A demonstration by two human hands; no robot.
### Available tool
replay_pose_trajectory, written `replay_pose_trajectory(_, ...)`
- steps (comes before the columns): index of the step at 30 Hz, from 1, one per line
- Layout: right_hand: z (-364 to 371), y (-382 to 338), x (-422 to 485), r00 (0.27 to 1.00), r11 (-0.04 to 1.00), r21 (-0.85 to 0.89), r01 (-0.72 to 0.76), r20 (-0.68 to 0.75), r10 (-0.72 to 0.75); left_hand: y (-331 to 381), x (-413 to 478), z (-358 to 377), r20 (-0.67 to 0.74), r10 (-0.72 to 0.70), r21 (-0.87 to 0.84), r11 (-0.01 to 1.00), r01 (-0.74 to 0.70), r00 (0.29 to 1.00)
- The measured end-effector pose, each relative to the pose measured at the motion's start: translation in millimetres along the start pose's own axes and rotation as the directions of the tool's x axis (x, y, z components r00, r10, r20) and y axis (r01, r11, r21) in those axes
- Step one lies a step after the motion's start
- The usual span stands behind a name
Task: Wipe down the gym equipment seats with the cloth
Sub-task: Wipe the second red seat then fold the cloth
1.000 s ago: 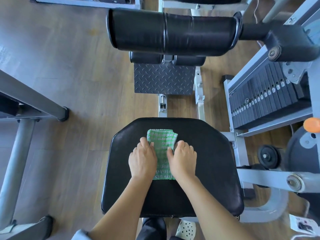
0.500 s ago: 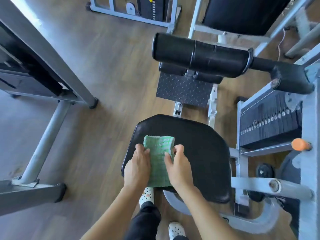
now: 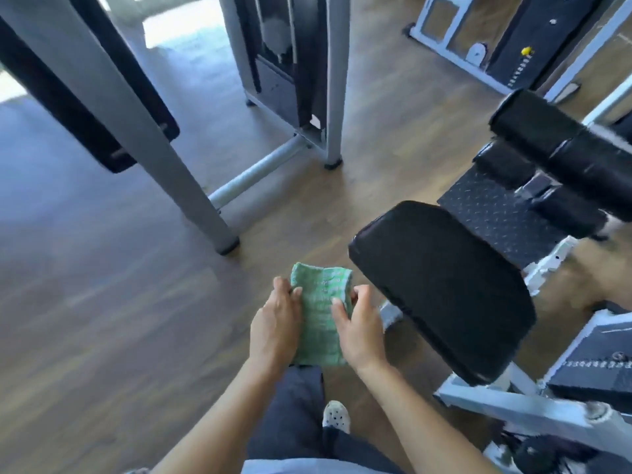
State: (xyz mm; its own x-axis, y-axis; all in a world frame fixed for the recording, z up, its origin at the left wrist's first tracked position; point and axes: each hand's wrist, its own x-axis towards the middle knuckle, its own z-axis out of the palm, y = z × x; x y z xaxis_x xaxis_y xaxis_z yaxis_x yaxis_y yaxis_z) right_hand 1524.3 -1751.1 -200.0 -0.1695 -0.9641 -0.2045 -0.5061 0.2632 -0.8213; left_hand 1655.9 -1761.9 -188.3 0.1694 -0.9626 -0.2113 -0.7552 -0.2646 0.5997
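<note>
Lifted off the black seat pad (image 3: pixel 441 289), the folded green cloth (image 3: pixel 319 316) is now held in the air over the wooden floor (image 3: pixel 102 319), left of the pad and clear of it. Left hand (image 3: pixel 275 328) and right hand (image 3: pixel 359 328) each grip a long edge, as before, fingers curled round it. The view has swung left, bringing a grey machine frame (image 3: pixel 136 114) into sight.

Bare wooden floor (image 3: pixel 102 319) lies open to the left and ahead, broken by a slanted grey post (image 3: pixel 171 165) footed ahead-left, while a black padded seat (image 3: pixel 444 295) stands just right of the right hand (image 3: pixel 359 330), a black roller pad (image 3: pixel 564 155) beyond it.
</note>
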Motion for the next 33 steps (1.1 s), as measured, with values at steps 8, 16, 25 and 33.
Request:
replay_pose_trajectory(8,85,-58,-78,0.907,0.974,-0.033,0.224,0.372,-0.196,-100,-100,-76,-0.286,-0.278,-0.106,0.960,0.258,0.917)
replay_pose_trajectory(16,169,-105,-146,0.754,0.924,-0.003,0.383,0.579,-0.310,-185,-168,-131,-0.463,-0.461,-0.175,0.885,0.431,0.757)
replay_pose_trajectory(25,279,-156,-228,0.659,0.885,-0.001,0.465,0.668,-0.345,-299,-221,-195,-0.526,-0.568,-0.274,0.818,0.506,0.633)
replay_pose_trajectory(33,417,-220,-334,0.637,0.879,-0.010,0.478,0.692,-0.339,-446,-274,-297,-0.551,-0.550,-0.267,0.829,0.491,0.628)
